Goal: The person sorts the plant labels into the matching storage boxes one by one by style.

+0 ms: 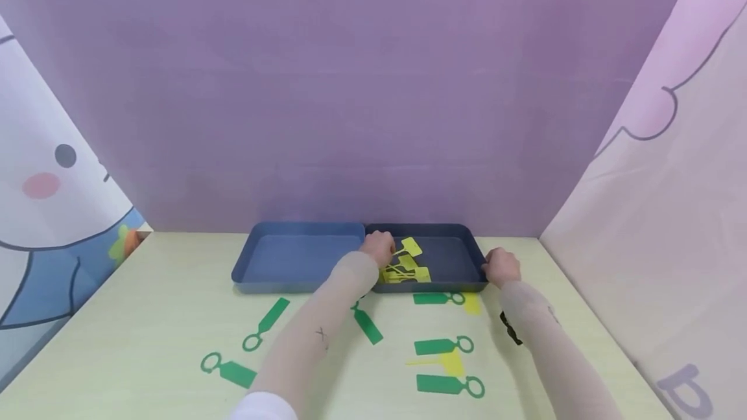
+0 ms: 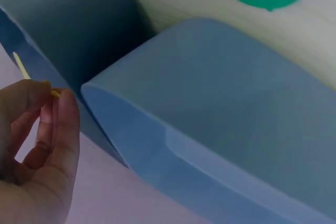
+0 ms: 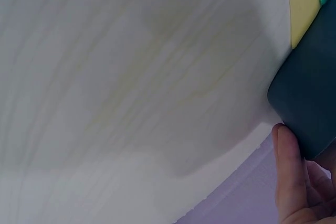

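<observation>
One yellow tag (image 1: 412,247), pinched in my left fingers (image 2: 67,129) over the dark tray (image 1: 448,258); overlapping yellow pile (image 1: 421,274) inside, count unclear. My right fingers (image 3: 290,169) grip that tray's right end. One blue tray (image 1: 309,256) adjoins. Counter (image 1: 157,316): six green tags (image 1: 439,384), two yellow ones (image 1: 452,363)

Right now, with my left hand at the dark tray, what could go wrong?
The yellow tag pinched by its stem in your left hand could slip and land askew on the yellow tags below. Your right hand holds the dark tray at its right end; a tug toward you might shove the green tag close to its front edge.
</observation>
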`<state>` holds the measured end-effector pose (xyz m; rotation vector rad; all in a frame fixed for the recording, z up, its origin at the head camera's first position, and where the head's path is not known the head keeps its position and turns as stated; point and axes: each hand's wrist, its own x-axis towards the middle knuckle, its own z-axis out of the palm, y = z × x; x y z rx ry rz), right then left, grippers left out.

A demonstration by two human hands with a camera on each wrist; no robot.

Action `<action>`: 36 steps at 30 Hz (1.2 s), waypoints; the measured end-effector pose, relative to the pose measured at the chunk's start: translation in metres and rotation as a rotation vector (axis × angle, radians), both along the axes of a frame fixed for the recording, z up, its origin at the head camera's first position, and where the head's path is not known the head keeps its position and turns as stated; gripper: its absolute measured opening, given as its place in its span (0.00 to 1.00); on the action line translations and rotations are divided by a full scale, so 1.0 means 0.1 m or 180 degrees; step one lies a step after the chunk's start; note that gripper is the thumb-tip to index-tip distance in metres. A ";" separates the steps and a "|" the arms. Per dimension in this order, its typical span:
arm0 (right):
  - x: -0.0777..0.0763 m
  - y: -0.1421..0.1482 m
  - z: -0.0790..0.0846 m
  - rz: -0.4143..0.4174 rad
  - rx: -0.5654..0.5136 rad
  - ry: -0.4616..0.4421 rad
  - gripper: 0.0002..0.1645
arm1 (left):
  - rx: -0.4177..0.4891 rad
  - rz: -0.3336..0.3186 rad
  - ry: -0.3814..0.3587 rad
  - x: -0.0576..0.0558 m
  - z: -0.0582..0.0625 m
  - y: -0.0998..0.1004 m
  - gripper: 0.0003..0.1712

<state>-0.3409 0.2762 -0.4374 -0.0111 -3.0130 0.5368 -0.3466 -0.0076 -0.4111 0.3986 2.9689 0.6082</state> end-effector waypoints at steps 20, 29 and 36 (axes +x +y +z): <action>0.09 -0.03 0.04 0.0000 0.0003 -0.0031 0.11 | -0.0204 0.0444 -0.0120 -0.04 -0.18 0.09 0.06; 0.09 -0.04 0.04 -0.0026 -0.0045 -0.0004 0.11 | -0.0164 0.0536 -0.0130 -0.01 -0.19 0.09 0.08; 0.09 -0.06 0.05 -0.0049 -0.0058 -0.0061 0.11 | -0.0310 0.0550 -0.0075 -0.02 -0.23 0.08 0.09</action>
